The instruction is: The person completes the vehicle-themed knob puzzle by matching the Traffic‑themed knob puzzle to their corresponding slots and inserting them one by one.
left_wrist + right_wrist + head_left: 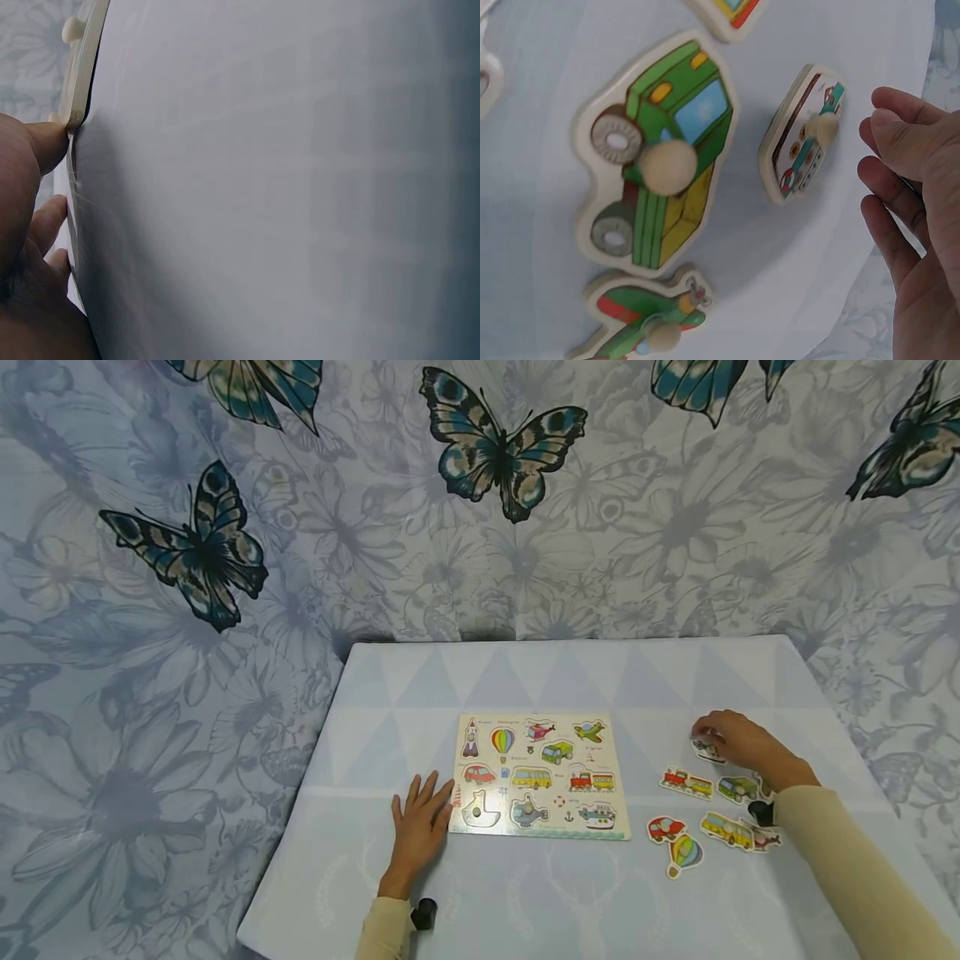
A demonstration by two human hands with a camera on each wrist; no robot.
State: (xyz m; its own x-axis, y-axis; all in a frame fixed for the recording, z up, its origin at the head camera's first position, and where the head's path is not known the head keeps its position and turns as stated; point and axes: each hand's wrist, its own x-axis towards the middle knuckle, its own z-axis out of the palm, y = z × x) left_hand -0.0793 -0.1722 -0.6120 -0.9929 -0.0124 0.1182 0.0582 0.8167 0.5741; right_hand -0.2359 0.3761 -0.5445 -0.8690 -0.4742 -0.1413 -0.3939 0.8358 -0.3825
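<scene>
My left hand (pixel 420 831) lies with fingers spread on the table, fingertips at the left edge of a puzzle board (pixel 558 829) printed with vehicles. In the left wrist view, the thumb (pixel 49 144) touches the board's corner. At the right, my right hand (pixel 746 747) hovers over a ship puzzle piece (pixel 705 750), covering part of it. The right wrist view shows the loosely bent fingers (pixel 896 195) beside the ship's wooden knob (pixel 824 130), with a gap between. Near that hand lie a green truck piece (pixel 649 217) and a green airplane piece (pixel 630 307), both knobbed.
Other loose pieces lie right of the board: a train (pixel 686 782), a red car (pixel 663 829), a hot-air balloon (pixel 686 853), a yellow bus (pixel 723 831) and a helicopter (pixel 765 840) overlapping the bus in this view. Behind the table (pixel 405 693) hangs butterfly-patterned cloth (pixel 690 527).
</scene>
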